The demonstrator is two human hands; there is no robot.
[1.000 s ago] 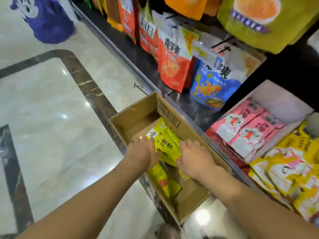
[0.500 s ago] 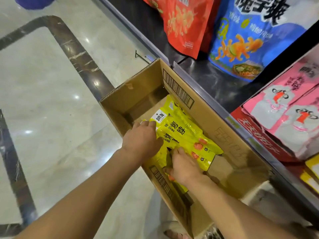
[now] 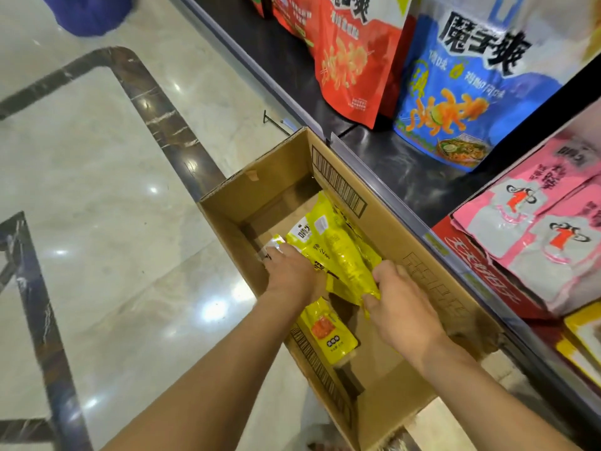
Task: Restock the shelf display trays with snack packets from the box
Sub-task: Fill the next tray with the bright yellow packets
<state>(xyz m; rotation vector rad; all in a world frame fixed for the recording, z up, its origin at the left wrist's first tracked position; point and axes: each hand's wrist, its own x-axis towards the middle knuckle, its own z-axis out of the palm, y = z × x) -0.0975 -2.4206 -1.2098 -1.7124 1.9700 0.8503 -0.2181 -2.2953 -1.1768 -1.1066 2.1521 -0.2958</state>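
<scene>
An open cardboard box (image 3: 432, 255) stands on the floor against the shelf edge. Inside it lies a stack of yellow snack packets (image 3: 338, 249). My left hand (image 3: 292, 275) grips the stack's left side, fingers curled under it. At the stack's near right end, my right hand (image 3: 400, 304) pinches the packets between thumb and fingers. One more yellow packet (image 3: 328, 333) lies flat on the box bottom between my forearms. A red display tray (image 3: 481, 271) with pink packets (image 3: 533, 229) sits on the shelf at the right.
Large red bags (image 3: 351, 60) and blue bags (image 3: 461, 92) stand on the dark shelf behind a metal rail (image 3: 383, 190). Yellow packets (image 3: 582, 336) fill a tray at the far right. Polished marble floor (image 3: 97, 206) spreads to the left, with a blue object (image 3: 87, 11) at top left.
The camera has dropped closer to the box. My right hand moved from under the stack to its right end. Both hands have gathered the yellow packets together.
</scene>
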